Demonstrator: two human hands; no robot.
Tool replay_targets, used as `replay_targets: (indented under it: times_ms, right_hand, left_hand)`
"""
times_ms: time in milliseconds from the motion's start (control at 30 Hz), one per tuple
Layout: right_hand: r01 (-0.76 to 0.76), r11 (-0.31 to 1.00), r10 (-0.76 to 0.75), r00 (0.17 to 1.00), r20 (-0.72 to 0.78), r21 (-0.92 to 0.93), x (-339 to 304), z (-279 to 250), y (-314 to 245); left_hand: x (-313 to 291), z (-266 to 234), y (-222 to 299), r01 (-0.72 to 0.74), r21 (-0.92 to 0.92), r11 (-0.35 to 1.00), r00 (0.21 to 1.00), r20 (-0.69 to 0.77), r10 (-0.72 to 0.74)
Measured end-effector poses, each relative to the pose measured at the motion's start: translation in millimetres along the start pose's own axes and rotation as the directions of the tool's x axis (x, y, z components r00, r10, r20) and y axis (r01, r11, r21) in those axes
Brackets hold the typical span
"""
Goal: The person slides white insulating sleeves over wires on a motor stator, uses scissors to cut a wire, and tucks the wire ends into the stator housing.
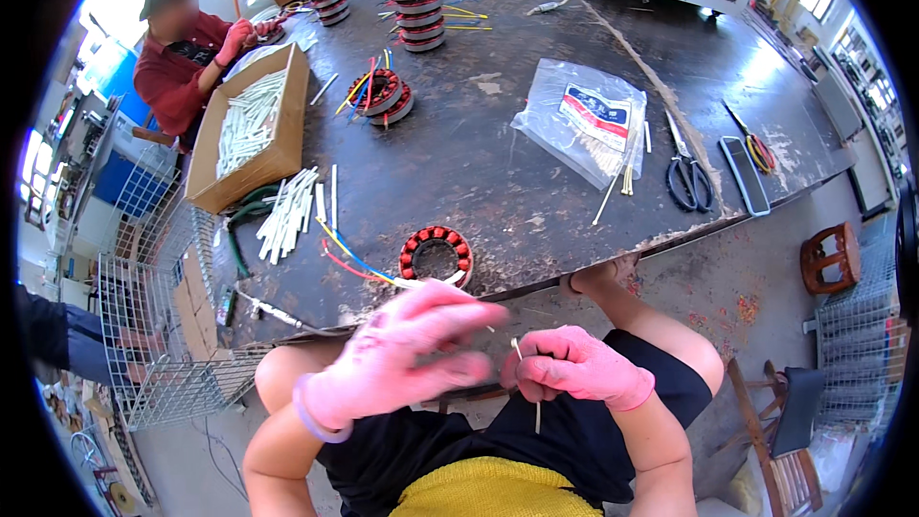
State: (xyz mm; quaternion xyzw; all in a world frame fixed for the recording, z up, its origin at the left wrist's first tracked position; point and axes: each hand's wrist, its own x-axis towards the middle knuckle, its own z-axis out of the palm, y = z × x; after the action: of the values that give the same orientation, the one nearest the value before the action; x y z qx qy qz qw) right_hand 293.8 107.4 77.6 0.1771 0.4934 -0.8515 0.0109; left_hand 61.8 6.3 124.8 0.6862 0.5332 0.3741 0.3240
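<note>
My right hand, in a pink glove, pinches a thin white cable tie over my lap. One end of the tie sticks up above the fingers and the other hangs below. To its left, my left hand, also gloved in pink, is slightly smeared by motion with its fingers stretched out; I see nothing held in it. Just beyond that hand, a red-and-black motor stator lies at the table's near edge. Blue, yellow and red wires run from its left side, and the left hand covers part of its front.
A bag of cable ties, black-handled scissors, a phone and cutters lie right. White sleeves lie beside a cardboard box at left. Stacked stators stand farther back. A co-worker sits far left.
</note>
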Motion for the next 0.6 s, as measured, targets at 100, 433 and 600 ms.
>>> replay_targets:
  times_ms: [100,433,600]
  right_hand:
    - [0.041,0.998,-0.048,0.983,0.179,0.042,-4,0,5]
    - [0.279,0.499,-0.545,0.837,-0.047,-0.82,-9,7,19]
    - [0.574,0.688,-0.7,0.687,-0.196,-0.444,7,-18,36]
  left_hand:
    - [10,18,-3,-0.262,0.096,0.96,0.962,0.107,0.252]
    - [-10,25,17,-0.312,0.505,0.804,0.939,0.034,0.343]
    - [-19,-36,-46,0.037,0.273,0.961,0.858,-0.502,0.109]
